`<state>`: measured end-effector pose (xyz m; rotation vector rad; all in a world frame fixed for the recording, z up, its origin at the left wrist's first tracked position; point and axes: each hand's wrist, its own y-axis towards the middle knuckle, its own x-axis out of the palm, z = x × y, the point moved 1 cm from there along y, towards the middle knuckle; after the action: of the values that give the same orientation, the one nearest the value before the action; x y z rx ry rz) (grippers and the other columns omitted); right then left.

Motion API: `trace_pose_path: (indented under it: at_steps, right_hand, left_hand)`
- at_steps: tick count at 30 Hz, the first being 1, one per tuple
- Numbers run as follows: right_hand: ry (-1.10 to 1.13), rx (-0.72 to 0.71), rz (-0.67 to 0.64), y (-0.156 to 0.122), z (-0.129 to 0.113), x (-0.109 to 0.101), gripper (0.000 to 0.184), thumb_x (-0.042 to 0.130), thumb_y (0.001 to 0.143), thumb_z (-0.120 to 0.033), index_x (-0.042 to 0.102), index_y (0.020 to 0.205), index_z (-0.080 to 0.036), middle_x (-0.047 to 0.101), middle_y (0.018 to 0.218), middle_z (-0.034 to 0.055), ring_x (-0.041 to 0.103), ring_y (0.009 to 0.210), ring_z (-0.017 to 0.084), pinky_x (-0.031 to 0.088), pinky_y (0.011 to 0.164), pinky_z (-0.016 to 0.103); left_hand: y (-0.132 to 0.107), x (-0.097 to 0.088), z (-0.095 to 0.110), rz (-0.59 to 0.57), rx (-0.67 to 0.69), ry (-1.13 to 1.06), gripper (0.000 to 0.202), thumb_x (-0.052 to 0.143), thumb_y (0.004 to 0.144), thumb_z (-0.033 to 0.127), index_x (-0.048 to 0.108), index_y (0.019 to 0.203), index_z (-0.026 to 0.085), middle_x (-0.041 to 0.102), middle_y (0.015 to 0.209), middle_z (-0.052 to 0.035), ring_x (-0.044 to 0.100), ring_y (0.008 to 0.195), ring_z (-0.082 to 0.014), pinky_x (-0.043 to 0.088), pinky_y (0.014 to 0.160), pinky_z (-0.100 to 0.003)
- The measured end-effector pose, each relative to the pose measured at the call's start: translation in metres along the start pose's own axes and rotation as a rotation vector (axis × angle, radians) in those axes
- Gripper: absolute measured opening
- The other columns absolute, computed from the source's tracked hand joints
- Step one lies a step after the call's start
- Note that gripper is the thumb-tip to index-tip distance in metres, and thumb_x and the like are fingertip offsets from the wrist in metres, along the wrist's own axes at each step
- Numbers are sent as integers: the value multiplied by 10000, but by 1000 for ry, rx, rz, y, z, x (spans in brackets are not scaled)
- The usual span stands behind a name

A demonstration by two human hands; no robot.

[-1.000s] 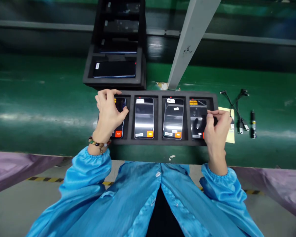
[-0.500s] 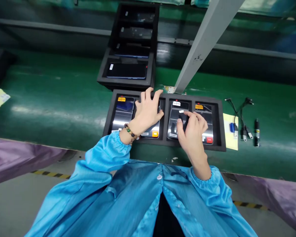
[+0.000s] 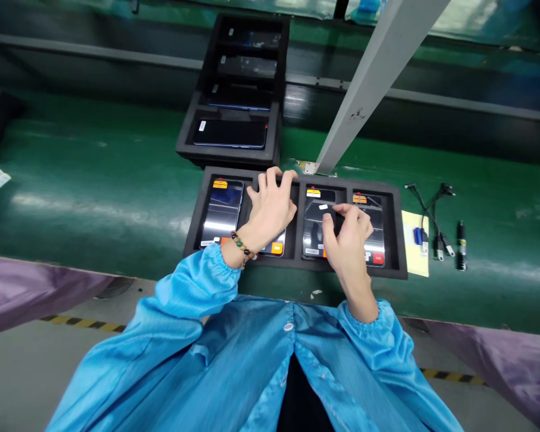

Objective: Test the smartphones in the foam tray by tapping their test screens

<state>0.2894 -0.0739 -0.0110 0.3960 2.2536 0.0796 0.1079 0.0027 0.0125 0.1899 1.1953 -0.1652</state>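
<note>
A black foam tray (image 3: 398, 240) with phones in its slots lies in front of me. My left hand (image 3: 273, 207) spreads over the second slot, covering most of the phone (image 3: 278, 247) there, with its fingertips by the tray's far edge. My right hand (image 3: 347, 237) is over the third phone (image 3: 314, 231), thumb and index finger slightly apart near a small white patch on the screen. Nothing shows between them; whether they touch the glass I cannot tell. The leftmost phone (image 3: 222, 210) and rightmost phone (image 3: 375, 225) flank these, with coloured labels on their screens.
Behind stands another black foam tray (image 3: 184, 144) holding several phones. A grey slanted post (image 3: 360, 102) rises behind the near tray. To the right lie a yellow paper (image 3: 420, 264), dark cables (image 3: 434, 219) and a black pen-like tube (image 3: 462, 246) on the green bench (image 3: 94, 198).
The label area atop the third phone's screen has turned from white to yellow and white, and orange shows at its bottom. Both hands stay nearly in place; the view has shifted slightly.
</note>
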Motion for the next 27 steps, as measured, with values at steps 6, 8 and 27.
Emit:
trace_pose_path:
  at_steps: [6, 8, 27]
  right_hand:
    - [12, 11, -1, -5, 2, -3, 250, 536, 1046, -448, 590, 1195, -255, 736, 1293, 124, 564, 1298, 335, 350, 1189, 592]
    - [15, 21, 14, -4, -1, -1, 229, 547, 1036, -453, 593, 1146, -257, 739, 1262, 120, 562, 1290, 337, 351, 1189, 594]
    - [57, -157, 91, -34, 99, -91, 328, 511, 1126, -385, 812, 1150, -259, 828, 1141, 89, 739, 1272, 301, 557, 1153, 605]
  left_hand:
    - [-3, 3, -3, 16, 23, -11, 568, 597, 901, 89, 530, 1450, 219, 523, 1481, -235, 542, 1354, -489, 538, 1015, -784]
    - [-2, 4, -1, 11, 20, -14, 584, 564, 878, 49, 540, 1435, 221, 529, 1470, -228, 552, 1343, -487, 525, 1012, -806]
    - [-99, -52, -146, 386, -65, -141, 164, 660, 1026, 445, 719, 1126, 329, 830, 1170, 41, 747, 1169, -263, 430, 1300, -585]
